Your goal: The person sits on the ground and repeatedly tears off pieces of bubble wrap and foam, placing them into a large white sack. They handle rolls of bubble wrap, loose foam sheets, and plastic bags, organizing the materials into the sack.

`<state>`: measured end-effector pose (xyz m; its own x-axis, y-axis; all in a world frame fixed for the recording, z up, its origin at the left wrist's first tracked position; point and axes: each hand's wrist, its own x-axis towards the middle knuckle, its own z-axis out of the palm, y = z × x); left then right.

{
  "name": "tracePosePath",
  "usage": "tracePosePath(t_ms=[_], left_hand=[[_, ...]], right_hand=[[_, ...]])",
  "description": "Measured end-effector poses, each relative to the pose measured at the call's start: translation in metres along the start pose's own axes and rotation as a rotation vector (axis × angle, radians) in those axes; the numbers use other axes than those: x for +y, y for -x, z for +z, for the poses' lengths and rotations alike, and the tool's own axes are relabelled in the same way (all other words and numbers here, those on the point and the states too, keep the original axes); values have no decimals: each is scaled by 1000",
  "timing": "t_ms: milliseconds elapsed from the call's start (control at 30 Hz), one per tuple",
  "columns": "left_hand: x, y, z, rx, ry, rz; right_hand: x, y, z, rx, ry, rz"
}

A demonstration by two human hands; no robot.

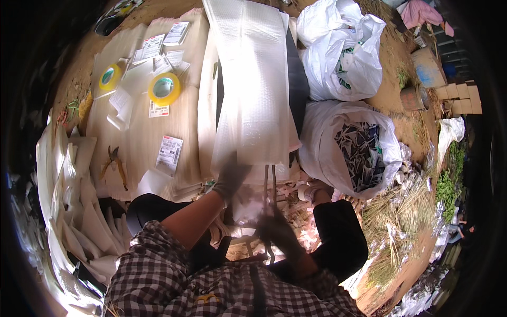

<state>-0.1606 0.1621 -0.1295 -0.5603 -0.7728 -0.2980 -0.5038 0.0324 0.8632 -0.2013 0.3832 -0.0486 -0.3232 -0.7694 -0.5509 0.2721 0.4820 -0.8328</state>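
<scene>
A long strip of translucent bubble wrap (253,99) lies over the dark work surface before me, its near end hanging towards my lap. My left hand (233,176), in a grey glove, is at the left corner of that end; motion blur hides its fingers, so I cannot tell if it grips the wrap. My right hand (279,233), also gloved and blurred, is closed around two thin brown sticks (269,186). The sticks run upright in the picture, their far tips at the wrap's near edge. Below the right hand, their lower ends show above my lap.
Left of the wrap, a broad stack of pale sheets (138,146) bears tape rolls (164,88), printed labels (169,155) and orange-handled pliers (113,164). White sacks (317,142) stand on the right, one filled with dark packets (360,154). Dry grass (396,210) and scraps litter the ground.
</scene>
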Motion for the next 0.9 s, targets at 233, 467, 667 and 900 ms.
tracePosePath(t_ms=[233,467,667,900], left_hand=[[-32,7,-15,-376,-291,269],[-3,58,-28,-219,-510,538],[-8,40,-71,-649,-11,-37],[-7,29,-81,-408,505,-465]], right_hand=[[34,-16,9,514,567,-384],[-49,-197,-10,395,1091,-599],[6,-83,10,165,265,-341],[-14,-79,0,142,675,-782]])
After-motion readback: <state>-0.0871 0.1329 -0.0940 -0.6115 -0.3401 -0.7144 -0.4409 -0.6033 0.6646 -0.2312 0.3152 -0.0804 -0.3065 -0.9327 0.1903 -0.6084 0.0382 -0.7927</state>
